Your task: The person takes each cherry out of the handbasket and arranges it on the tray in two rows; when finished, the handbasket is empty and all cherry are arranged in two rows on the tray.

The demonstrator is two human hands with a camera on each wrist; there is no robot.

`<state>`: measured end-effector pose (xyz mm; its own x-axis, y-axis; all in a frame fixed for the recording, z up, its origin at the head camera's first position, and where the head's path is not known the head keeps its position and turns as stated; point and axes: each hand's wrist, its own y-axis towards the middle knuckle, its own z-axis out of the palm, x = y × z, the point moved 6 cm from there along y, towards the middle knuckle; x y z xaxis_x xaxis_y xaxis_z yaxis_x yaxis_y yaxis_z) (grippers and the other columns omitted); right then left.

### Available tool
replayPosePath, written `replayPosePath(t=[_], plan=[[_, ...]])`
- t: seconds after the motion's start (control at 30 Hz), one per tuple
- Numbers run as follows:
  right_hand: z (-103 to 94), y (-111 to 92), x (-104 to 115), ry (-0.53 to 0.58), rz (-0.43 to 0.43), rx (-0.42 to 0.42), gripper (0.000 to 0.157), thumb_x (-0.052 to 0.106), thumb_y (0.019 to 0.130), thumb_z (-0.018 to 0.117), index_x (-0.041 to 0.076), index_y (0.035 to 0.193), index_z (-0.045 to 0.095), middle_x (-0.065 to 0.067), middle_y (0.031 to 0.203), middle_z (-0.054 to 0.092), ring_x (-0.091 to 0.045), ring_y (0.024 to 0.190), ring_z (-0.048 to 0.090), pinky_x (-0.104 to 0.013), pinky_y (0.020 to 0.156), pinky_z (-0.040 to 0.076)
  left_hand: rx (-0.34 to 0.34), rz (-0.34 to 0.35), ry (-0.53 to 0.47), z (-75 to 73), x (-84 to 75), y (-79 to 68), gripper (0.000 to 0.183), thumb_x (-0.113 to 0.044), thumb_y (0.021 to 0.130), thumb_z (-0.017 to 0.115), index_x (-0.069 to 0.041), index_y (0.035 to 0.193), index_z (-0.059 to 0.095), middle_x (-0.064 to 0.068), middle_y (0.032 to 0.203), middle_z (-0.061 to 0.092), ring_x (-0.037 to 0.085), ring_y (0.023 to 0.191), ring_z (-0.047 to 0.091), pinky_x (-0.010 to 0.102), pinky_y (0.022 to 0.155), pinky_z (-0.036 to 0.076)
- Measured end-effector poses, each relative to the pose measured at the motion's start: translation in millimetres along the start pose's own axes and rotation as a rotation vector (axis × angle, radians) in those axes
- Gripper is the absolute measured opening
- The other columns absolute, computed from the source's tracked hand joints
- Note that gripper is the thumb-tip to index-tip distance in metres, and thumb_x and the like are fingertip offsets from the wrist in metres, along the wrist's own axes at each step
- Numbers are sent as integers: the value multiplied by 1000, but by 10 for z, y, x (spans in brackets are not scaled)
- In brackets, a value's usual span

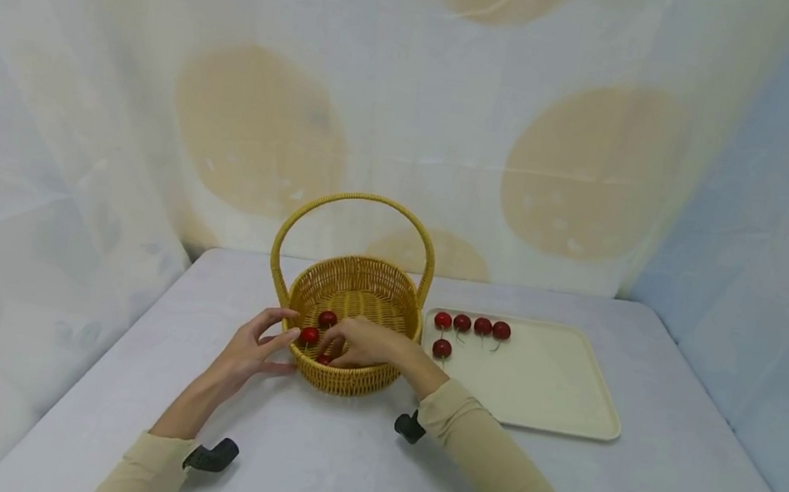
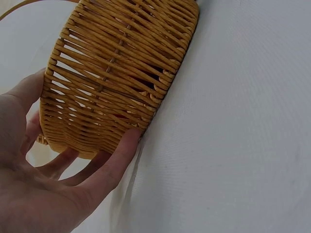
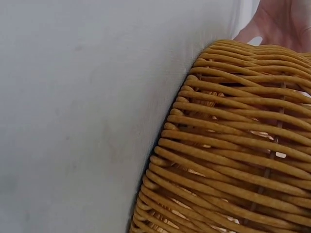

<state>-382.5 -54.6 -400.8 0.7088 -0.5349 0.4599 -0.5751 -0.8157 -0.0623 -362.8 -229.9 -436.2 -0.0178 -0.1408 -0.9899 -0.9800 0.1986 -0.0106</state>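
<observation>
A yellow wicker basket point(image 1: 342, 382) with a tall arched handle stands on the table. My left hand point(image 1: 251, 352) holds its left side, thumb and fingers spread around the woven wall in the left wrist view. Inside, two red cherries point(image 1: 327, 319) lie by the left wall, and another cherry point(image 1: 324, 360) is low by the near rim. My right hand point(image 1: 369, 343) reaches down into the basket, fingers bent at that near cherry. Whether the fingertips pinch it cannot be made out. In the right wrist view the basket wall hides my right hand.
Right of the basket lies a cream rectangular tray point(image 1: 543, 376). Several cherries point(image 1: 482, 326) with stems form a row along its far edge, with one more cherry point(image 1: 442, 349) below the leftmost. The basket handle point(image 1: 363, 196) arches above the bowl. A patterned cloth point(image 1: 413, 114) hangs behind.
</observation>
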Motion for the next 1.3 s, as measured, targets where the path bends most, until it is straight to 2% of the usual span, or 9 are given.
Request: replayPosePath(t=[0.17,0.57,0.77,1.1,1.3], plan=[[-8,7,11,10,24,3,27,18,90,72,14,117,71,1,113,72,-12,104,67,-18,87,53,3,3,-2,6,-12,8,62,-37,93,67,-10,142,40,5,158,25,39,140,40,54,85,59],[-29,-3,32,-8,12,-4,27,19,91,72,14,117,71,0,112,73,-12,102,68,-18,86,54,7,0,12,-10,-4,10,62,-37,93,66,-10,142,40,6,159,24,40,139,40,54,86,58],[-84,-39,29,28,9,-64,27,22,90,73,13,116,72,-2,105,74,-14,98,68,-18,82,55,8,4,-3,-14,11,10,60,-36,93,66,-11,142,41,4,158,26,39,138,42,54,85,59],[-387,-286,-58,55,-9,-193,30,28,90,73,15,116,70,-1,101,74,-16,94,67,-24,78,55,7,5,8,-10,14,3,64,-39,93,67,-10,142,39,5,158,26,40,138,42,54,85,59],[-632,-534,-82,81,12,-233,31,26,90,73,15,119,69,-3,103,74,-18,81,66,-22,69,54,5,3,-4,-2,-19,-21,65,-37,92,67,-9,143,39,4,158,26,39,139,42,53,85,59]])
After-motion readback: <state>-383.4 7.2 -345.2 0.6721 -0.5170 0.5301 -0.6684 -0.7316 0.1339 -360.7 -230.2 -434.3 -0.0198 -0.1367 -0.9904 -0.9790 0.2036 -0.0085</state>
